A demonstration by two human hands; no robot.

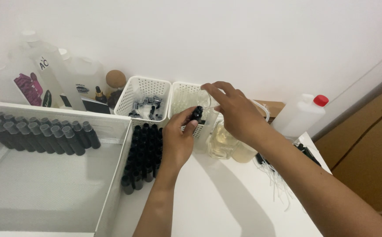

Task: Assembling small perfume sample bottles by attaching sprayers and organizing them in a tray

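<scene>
Left hand (178, 140): fingers clamped on a small black bottle (196, 114), held above the counter (226, 202)
Right hand (234, 112): pinching a clear funnel-like cup (204, 98), tilted over the bottle mouth
Risk: liquid may spill onto the black bottles (143, 153) below if the narrow mouth is missed

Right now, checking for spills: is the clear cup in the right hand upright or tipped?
Tipped. The right hand tilts the clear cup over the small black bottle that the left hand holds.
</scene>
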